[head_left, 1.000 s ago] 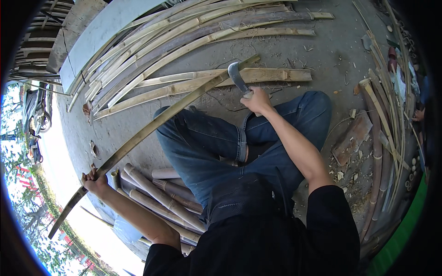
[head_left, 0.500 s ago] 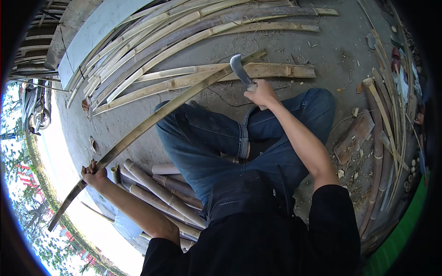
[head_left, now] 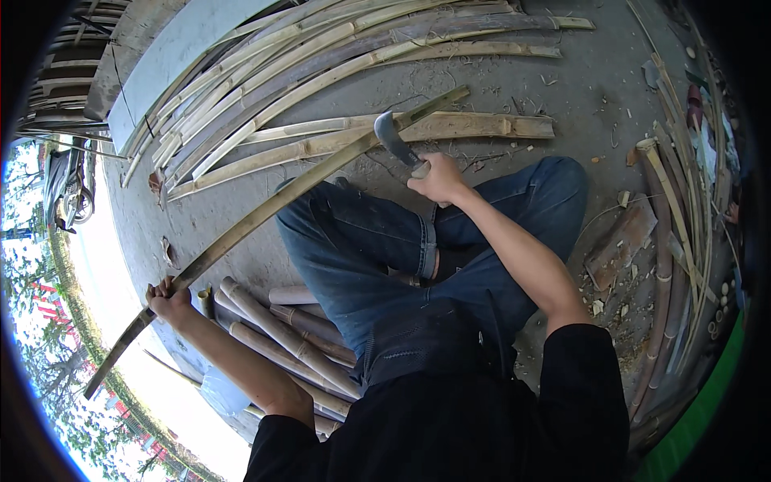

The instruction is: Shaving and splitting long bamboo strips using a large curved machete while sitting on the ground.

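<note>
A long split bamboo strip (head_left: 265,210) slants across the view, from low at the left to the far middle. My left hand (head_left: 169,300) is closed round it near its lower end. In my right hand (head_left: 436,178) is the handle of a billhook (head_left: 393,138) with a curved grey blade. The hooked tip of that blade lies at the strip's edge, toward its far end; whether it cuts into the bamboo I cannot tell. The strip passes over my left knee (head_left: 301,205), and my legs are crossed on the concrete floor.
Split bamboo lengths (head_left: 321,60) lie in a pile at the far side. Cut bamboo poles (head_left: 281,325) lie beside my left thigh. On the right are a wooden block (head_left: 620,241), wood chips and long bamboo poles (head_left: 663,273). A motorcycle (head_left: 76,189) stands at the far left.
My right hand has drawn the billhook left and slightly nearer along the strip. The left hand and the strip have barely moved.
</note>
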`<state>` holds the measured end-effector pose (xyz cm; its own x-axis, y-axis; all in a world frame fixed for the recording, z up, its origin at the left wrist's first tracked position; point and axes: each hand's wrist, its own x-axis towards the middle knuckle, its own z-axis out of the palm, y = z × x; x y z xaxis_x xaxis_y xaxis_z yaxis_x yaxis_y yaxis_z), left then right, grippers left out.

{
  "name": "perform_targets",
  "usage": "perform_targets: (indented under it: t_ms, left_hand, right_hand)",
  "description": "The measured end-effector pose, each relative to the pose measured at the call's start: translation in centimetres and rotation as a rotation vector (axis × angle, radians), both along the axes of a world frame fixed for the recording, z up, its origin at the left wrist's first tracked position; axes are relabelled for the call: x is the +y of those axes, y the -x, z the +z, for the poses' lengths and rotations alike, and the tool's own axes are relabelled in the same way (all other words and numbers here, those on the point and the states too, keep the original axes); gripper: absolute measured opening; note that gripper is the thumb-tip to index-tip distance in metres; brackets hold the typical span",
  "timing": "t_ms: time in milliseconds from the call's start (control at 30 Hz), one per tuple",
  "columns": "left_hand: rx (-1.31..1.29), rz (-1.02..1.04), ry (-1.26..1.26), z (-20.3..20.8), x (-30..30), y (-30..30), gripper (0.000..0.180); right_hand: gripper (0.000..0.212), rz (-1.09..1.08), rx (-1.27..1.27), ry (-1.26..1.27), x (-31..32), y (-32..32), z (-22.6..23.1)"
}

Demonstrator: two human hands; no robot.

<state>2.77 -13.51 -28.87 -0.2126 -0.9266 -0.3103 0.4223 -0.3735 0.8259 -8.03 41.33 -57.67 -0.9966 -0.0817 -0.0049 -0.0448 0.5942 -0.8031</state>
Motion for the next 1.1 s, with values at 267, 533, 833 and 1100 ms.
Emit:
perform_targets:
  t_ms: [267,533,833,1100]
  left_hand:
    - [-0.040,0.052,-0.025,-1.2,-0.1,-0.9,0.036]
    - [-0.002,0.011,-0.076,-3.3,0.5,-1.7,0.031]
    - [-0.032,0.033,-0.053,-4.6,2.0,-1.2,0.032]
    - [-0.090,0.074,0.002,-6.9,5.6,0.6,0.033]
  right_hand:
    - [0.054,-0.035,-0.457,0.064,0.7,2.1,2.5]
    - [0.053,-0.153,-0.543,-0.060,2.8,5.1,4.0]
    - [0.042,-0.099,-0.528,0.002,2.5,4.7,2.2]
    - [0.051,0.093,-0.467,-0.098,4.6,3.6,3.4]
